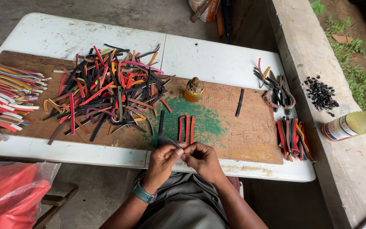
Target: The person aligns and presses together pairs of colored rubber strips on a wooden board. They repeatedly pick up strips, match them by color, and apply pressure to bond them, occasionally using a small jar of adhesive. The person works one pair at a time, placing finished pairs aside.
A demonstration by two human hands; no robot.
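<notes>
A: Head view, only view. Left hand and right hand meet at the near table edge, 6 o'clock in the frame. Both are pinched shut on one thin black strip of rubbery material, which runs from the fingertips out toward 10 o'clock over the worn brown wooden board.

B: Step in hand?

A: Judged as the handling of a single strip: fingers working one end, perhaps folding or pinching it. Three short red strips lie side by side at 12 o'clock from the hands, on the green paint smear, with a long black strip just beside them at 11 o'clock.

B: What does the next move call for?

A: A fine fingertip grip, both hands steady, the strip's free end kept off the board. The small amber jar with a crusted lid stands at 12 o'clock, farther back, within reach.

B: Supply?

A: Big tangled heap of black, red, orange and pink strips at 10 o'clock; a sorted stack of multicoloured strips at 9 o'clock; a smaller bundle of strips at 3 o'clock on the white folding table.

B: Hidden or unclear?

A: The held strip's near end is covered by the fingers, so what is done to it is not legible. The items at 2 o'clock read as pliers and a braided loop, uncertain. The pile of small black pieces on the concrete ledge is too small to identify. The pale glass bottle and the red plastic bag are cut by the frame edges.
</notes>
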